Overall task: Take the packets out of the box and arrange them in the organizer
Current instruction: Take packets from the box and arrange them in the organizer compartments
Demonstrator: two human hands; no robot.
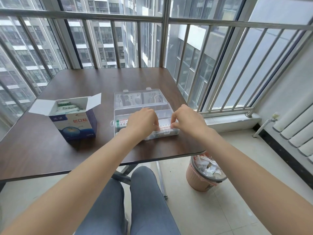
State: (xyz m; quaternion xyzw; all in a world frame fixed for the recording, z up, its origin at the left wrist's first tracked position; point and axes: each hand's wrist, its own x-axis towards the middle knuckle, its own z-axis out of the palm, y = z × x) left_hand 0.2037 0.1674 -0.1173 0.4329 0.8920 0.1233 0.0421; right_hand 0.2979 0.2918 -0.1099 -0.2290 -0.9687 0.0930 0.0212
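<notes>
Both hands down in the organizer [145,100], centre frame.
Left hand [141,122] and right hand [187,120] pinch packets [163,127] in its near compartment; box [74,119] reading "创口贴" sits open, left, more packets inside.

An enclosed high-rise apartment balcony: metal railing [152,18] across full-height windows facing apartment towers [101,39], a radiator [298,131], tiled floor [211,209], and a full wastebasket [205,173].
</notes>
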